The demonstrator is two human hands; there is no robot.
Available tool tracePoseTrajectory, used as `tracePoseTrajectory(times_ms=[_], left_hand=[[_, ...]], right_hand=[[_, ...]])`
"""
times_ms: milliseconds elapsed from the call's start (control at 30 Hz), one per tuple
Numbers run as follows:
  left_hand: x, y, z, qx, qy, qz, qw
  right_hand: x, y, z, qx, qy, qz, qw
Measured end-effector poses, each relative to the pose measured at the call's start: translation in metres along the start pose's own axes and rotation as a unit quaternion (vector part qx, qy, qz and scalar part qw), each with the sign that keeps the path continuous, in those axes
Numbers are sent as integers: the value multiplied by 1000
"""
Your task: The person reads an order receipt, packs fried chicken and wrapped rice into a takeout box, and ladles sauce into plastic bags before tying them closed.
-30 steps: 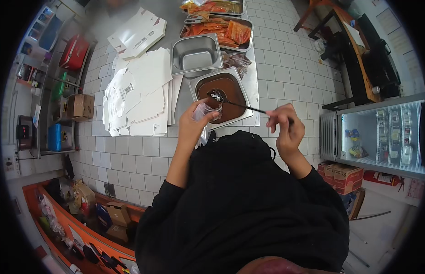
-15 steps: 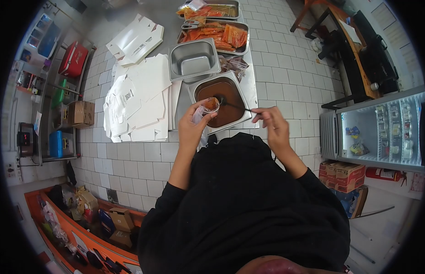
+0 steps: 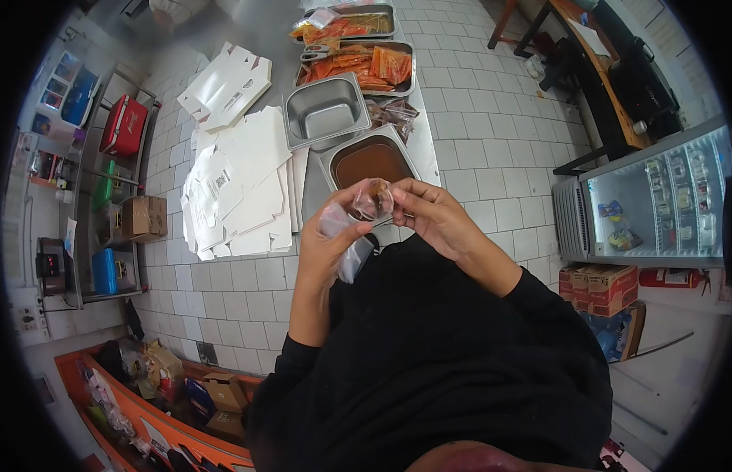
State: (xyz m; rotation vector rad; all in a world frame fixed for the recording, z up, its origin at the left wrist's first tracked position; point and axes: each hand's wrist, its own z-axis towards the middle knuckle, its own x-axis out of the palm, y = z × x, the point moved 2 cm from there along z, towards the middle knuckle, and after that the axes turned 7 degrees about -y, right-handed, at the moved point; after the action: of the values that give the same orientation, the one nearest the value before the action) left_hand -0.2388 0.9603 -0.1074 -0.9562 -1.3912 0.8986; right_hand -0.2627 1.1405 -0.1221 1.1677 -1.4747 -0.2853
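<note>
My left hand (image 3: 319,250) is closed around a clear plastic bag (image 3: 371,206), whose mouth faces up. More folded clear plastic (image 3: 353,259) hangs below that palm. At the bag's rim, my right hand (image 3: 445,222) pinches the plastic between thumb and fingers. Some brown-red colour shows inside the bag, though how full it is I cannot tell. Just beyond both hands stands a steel pan (image 3: 328,161) of brown sauce (image 3: 374,163). A bare steel pan (image 3: 325,110) sits behind it.
White flat cartons (image 3: 232,189) are piled on the table's left, with a folded white box (image 3: 226,85) behind. Trays of orange bagged food (image 3: 374,67) and brown filled bags (image 3: 397,116) lie farther back. A glass-door fridge (image 3: 657,200) stands right; shelving (image 3: 83,189) stands left.
My right hand has let go of the dark-handled utensil in the sauce and moved left to the bag's rim. The utensil no longer shows. My left hand has stayed on the bag.
</note>
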Motion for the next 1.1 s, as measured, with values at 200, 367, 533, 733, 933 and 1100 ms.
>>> tracePoseTrajectory(times_ms=[200, 367, 533, 733, 933, 1100], left_hand=[[0, -9, -7, -23, -35, -42, 998], [11, -9, -11, 161, -137, 268, 940], [18, -4, -14, 200, -83, 210, 954], [3, -6, -15, 218, -10, 349, 911], [-14, -19, -18, 19, -73, 159, 984], [-18, -24, -23, -35, -73, 123, 989]], right_hand=[[28, 18, -22, -108, -58, -223, 967], [33, 16, -19, -456, -141, -555, 682], [41, 26, -17, -451, -171, -516, 708], [19, 26, -11, -256, -126, -460, 841], [32, 24, -26, -212, -73, -274, 935], [30, 27, -39, -228, -43, -476, 848]])
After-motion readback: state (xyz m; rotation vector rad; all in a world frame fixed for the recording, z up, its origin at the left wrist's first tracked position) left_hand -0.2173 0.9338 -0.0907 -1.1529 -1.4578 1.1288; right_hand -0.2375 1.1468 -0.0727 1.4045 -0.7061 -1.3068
